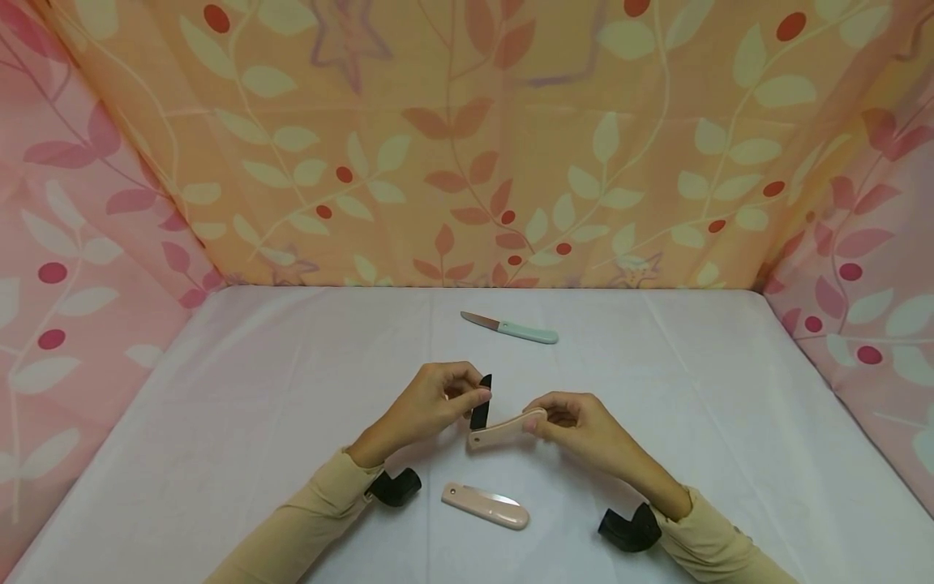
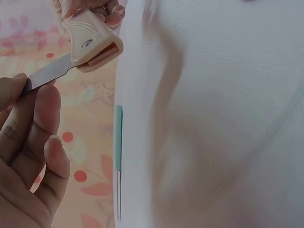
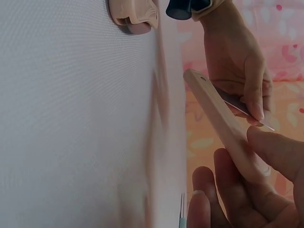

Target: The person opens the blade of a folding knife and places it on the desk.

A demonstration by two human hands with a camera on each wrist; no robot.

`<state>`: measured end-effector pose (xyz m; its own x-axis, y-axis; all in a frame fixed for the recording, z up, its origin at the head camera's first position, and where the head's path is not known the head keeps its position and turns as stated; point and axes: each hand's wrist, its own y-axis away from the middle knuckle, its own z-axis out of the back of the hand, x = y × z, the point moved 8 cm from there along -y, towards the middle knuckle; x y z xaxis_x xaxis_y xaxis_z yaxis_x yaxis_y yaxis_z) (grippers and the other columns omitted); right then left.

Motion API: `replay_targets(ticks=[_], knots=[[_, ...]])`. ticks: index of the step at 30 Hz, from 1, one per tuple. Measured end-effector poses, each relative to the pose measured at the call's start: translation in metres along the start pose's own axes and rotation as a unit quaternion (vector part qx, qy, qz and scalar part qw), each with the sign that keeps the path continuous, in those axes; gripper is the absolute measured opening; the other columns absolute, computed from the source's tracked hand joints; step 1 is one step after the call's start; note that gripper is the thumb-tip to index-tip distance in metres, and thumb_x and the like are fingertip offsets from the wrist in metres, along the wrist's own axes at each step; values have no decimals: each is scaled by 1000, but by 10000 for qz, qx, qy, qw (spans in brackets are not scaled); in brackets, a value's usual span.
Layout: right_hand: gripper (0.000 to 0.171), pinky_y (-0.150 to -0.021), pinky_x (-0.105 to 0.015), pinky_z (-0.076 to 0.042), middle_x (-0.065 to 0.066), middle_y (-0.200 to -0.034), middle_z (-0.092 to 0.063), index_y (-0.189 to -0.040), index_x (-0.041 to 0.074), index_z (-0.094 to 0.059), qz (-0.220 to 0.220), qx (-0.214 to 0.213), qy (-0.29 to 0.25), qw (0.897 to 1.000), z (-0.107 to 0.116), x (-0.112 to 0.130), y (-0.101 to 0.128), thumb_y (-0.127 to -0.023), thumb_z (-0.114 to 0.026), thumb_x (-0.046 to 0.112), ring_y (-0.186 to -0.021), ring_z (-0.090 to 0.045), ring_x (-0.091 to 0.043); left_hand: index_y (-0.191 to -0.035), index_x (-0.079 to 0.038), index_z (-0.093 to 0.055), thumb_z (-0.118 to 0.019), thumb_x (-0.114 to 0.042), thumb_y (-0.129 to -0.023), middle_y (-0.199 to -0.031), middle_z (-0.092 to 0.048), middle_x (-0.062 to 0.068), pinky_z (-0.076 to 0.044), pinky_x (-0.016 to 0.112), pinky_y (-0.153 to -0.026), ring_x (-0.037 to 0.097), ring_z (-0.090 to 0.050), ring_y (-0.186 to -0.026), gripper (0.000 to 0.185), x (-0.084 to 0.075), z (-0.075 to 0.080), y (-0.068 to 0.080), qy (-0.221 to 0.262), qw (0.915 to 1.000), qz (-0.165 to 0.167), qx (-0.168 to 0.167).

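Note:
A folding knife with a cream handle (image 1: 502, 431) is held above the table between both hands. Its blade (image 1: 480, 415) stands swung out at a steep angle to the handle in the head view. My left hand (image 1: 440, 399) pinches that blade near the tip between thumb and fingers, as the left wrist view also shows with the steel blade (image 2: 51, 72). Gripping the far end of the handle is my right hand (image 1: 589, 428), thumb on one side and fingers on the other. The pivot end points left, toward the left hand.
Nearer the person lies a second folding knife (image 1: 485, 507), pinkish, folded with a strip of blade showing. Toward the back, a knife with a mint-green handle (image 1: 527, 332) lies with its blade out. Floral cloth (image 1: 467, 162) walls the white table (image 1: 292, 503) at back and sides.

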<state>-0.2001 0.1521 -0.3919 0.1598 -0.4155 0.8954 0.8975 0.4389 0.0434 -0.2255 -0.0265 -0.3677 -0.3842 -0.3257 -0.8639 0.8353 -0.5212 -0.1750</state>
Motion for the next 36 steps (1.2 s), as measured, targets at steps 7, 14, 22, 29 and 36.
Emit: replay_targets(ticks=[7,14,22,29,36], knots=[[24,-72,-21,-50,-4,-95,-74,-103,9,-75,24,33,266,9996,-2,2,1,-90,-74,30,-79,-63,-6,-93,-8,-69,-67,-18,-95,-77,-73,3,-50,21,-68,9,-60,-68,11,-5,-3,1,-100,9998,-100,162],[24,-71,-21,-50,-3,-93,-74,-102,11,-76,133,-34,376,9992,-2,2,0,-89,-75,30,-78,-62,-5,-98,-9,-71,-68,-20,-95,-76,-70,0,-49,21,-66,5,-55,-67,11,-6,-4,1,-126,9995,-245,157],[25,-63,-21,-48,-3,-89,-74,-103,10,-76,122,-7,426,9990,-2,2,0,-89,-75,30,-72,-61,-8,-95,-8,-74,-68,-21,-95,-74,-68,-2,-47,20,-63,4,-54,-67,15,-4,-4,1,-210,9991,-357,121],[23,-64,-21,-50,-4,-89,-75,-101,9,-75,170,-115,333,9992,1,3,0,-89,-75,29,-73,-65,-10,-88,-12,-70,-69,-24,-95,-74,-68,-1,-48,21,-60,13,-61,-65,14,-1,0,1,-120,9997,-234,7],[23,-63,-20,-49,-7,-88,-76,-102,6,-74,97,-209,186,9996,5,-2,-1,-89,-74,25,-73,-67,-11,-86,-12,-67,-68,-21,-95,-77,-70,2,-52,24,-63,26,-66,-67,13,2,3,1,67,9998,-160,-70]])
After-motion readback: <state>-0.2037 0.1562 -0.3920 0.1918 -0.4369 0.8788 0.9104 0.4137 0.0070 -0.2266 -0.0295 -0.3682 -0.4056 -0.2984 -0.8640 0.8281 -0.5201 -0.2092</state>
